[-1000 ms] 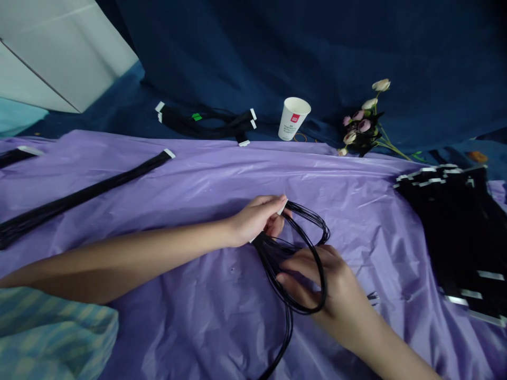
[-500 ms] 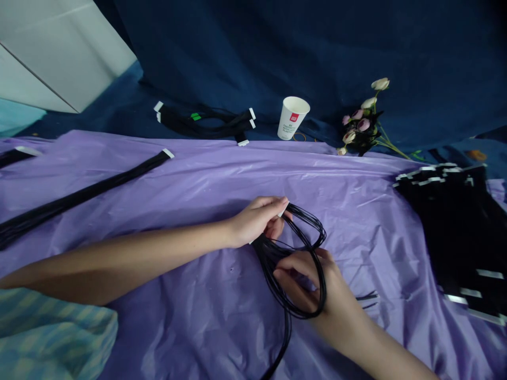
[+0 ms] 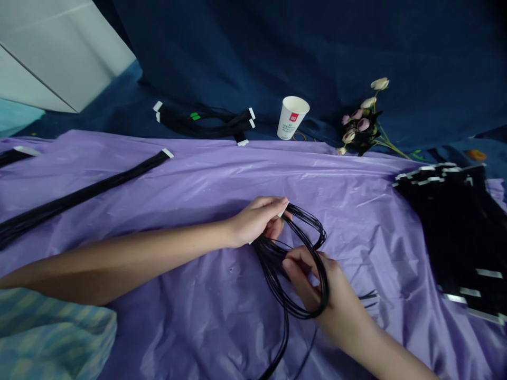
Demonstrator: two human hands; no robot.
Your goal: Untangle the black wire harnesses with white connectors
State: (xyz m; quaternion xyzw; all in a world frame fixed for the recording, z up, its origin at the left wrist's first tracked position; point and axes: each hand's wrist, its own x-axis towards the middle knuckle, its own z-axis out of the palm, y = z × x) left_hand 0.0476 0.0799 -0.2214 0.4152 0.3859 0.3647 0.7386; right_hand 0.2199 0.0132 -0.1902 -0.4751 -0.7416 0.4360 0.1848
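My left hand is closed on the white connector of a bundle of thin black wires. The wires curve out from it in loose loops, and a tail hangs toward the bottom edge. My right hand reaches through the large loop, which passes round its thumb side. Its fingers are curled together on wires of the bundle; the exact grip is partly hidden. A thin strand hangs below that hand.
Purple sheeting covers the work surface. A black wire bundle lies at left, and a large pile of them at right. Behind are connector-ended wires, a paper cup and artificial flowers.
My right hand has shifted slightly to the right, drawing the loop with it. A thin strand now shows hanging below it. My left hand has stayed in place.
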